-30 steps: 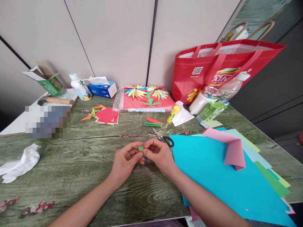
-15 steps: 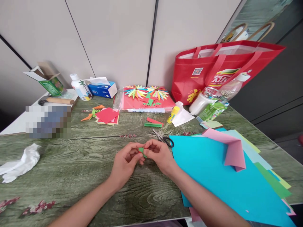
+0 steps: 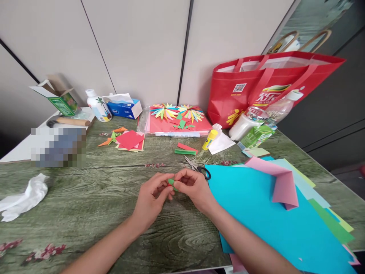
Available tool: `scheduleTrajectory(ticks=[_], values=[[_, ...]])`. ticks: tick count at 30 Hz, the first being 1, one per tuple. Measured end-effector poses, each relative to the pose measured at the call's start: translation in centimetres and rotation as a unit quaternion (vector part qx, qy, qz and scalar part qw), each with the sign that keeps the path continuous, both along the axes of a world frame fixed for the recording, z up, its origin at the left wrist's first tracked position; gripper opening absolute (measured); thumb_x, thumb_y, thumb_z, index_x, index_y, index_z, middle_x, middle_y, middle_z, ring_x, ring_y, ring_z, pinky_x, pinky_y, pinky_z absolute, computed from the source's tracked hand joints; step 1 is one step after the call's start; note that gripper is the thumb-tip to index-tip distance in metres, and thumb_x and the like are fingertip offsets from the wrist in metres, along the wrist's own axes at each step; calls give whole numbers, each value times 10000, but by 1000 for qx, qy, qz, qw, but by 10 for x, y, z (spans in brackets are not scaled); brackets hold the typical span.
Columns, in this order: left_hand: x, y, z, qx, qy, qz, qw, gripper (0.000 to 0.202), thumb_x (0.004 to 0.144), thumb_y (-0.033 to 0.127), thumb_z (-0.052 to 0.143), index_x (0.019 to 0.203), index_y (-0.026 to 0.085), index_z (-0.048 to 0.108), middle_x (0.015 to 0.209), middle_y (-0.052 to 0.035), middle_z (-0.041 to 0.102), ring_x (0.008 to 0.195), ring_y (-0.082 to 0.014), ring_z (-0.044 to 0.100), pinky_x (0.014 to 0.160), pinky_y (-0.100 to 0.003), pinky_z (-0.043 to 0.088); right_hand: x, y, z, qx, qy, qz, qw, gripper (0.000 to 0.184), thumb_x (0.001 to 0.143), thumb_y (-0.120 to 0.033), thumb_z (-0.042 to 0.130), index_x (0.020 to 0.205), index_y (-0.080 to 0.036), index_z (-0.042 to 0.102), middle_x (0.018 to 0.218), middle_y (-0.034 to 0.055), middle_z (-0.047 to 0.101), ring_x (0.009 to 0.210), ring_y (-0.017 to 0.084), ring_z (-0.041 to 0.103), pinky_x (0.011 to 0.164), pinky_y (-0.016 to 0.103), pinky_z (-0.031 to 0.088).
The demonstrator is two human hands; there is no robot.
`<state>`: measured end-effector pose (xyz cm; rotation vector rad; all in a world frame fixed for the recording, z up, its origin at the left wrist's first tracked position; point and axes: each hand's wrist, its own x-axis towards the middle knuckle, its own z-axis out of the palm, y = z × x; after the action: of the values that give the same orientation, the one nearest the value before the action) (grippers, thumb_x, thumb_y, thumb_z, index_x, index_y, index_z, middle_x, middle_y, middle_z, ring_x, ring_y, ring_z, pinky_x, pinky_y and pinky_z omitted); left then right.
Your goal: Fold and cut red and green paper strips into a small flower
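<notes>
A small folded piece of green paper [image 3: 171, 182], with a bit of red showing beside it, is pinched between both hands above the table. My left hand [image 3: 154, 194] grips it from the left with thumb and fingers closed. From the right, my right hand [image 3: 192, 188] holds its other side in a pinch; the fingers hide much of the piece. Just behind the right hand lie scissors [image 3: 198, 167] with black handles. Farther back are a green paper strip [image 3: 185, 152] and a red strip [image 3: 187, 147], near a yellow glue stick [image 3: 209, 139].
Large blue paper [image 3: 256, 213] covers the right side, with folded pink paper [image 3: 285, 186] on it. Red squares [image 3: 131, 140] lie back left. Paper fans [image 3: 190, 113] rest on a packet behind. A red bag [image 3: 256, 87] stands back right; crumpled tissue [image 3: 27, 198] lies left.
The view has shifted slightly. Both hands keep their pinch on the green paper, which is turned a little and shows a narrower green face.
</notes>
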<state>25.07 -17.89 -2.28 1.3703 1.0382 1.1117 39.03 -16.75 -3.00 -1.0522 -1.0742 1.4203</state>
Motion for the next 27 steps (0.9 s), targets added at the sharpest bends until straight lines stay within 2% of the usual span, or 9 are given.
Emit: scheduleTrajectory(ticks=[7, 9, 13, 18, 23, 27], values=[[-2, -2, -1, 38, 31, -1, 999, 238, 740, 142, 560, 944, 232, 645, 850, -24, 592, 578, -110, 580, 541, -238, 493, 0, -2, -4, -33, 48, 22, 998, 130, 593, -194, 682, 646, -163, 568, 641, -21, 573, 562, 87, 503, 559, 219, 419], [-3, 0, 0, -1, 16, -6, 1000, 219, 725, 146, 572, 924, 207, 641, 790, -20, 607, 541, -109, 573, 533, -244, 486, 1, -2, -5, -34, 46, 26, 998, 126, 604, -202, 682, 660, -159, 578, 645, -20, 576, 568, 87, 508, 565, 219, 417], [-4, 5, 3, -108, -14, -39, 993, 230, 709, 171, 587, 936, 144, 607, 551, 14, 592, 447, -107, 525, 496, -247, 447, 2, -1, -2, 6, -11, 7, 1000, 108, 604, -184, 681, 638, -155, 582, 618, -21, 573, 575, 90, 514, 572, 217, 417], [-4, 6, 6, -136, -41, -35, 989, 269, 695, 223, 622, 940, 119, 587, 546, 2, 608, 453, -106, 519, 502, -251, 436, 3, -1, 4, -19, -15, 20, 1000, 103, 609, -200, 680, 670, -153, 611, 649, -10, 608, 586, 96, 544, 599, 232, 445], [-2, 6, 6, -119, -21, -32, 992, 263, 696, 234, 611, 932, 121, 584, 555, 3, 611, 475, -119, 548, 526, -267, 472, 3, -2, 2, 20, -38, 9, 999, 67, 622, -181, 650, 674, -160, 613, 675, 0, 626, 619, 114, 573, 613, 240, 470], [-2, 6, 3, -32, 93, -2, 995, 219, 708, 217, 568, 909, 144, 616, 618, -8, 628, 515, -129, 572, 516, -250, 482, 0, -5, -1, 57, -89, -11, 994, 51, 643, -155, 599, 692, -166, 607, 662, 8, 626, 593, 124, 575, 576, 242, 481]])
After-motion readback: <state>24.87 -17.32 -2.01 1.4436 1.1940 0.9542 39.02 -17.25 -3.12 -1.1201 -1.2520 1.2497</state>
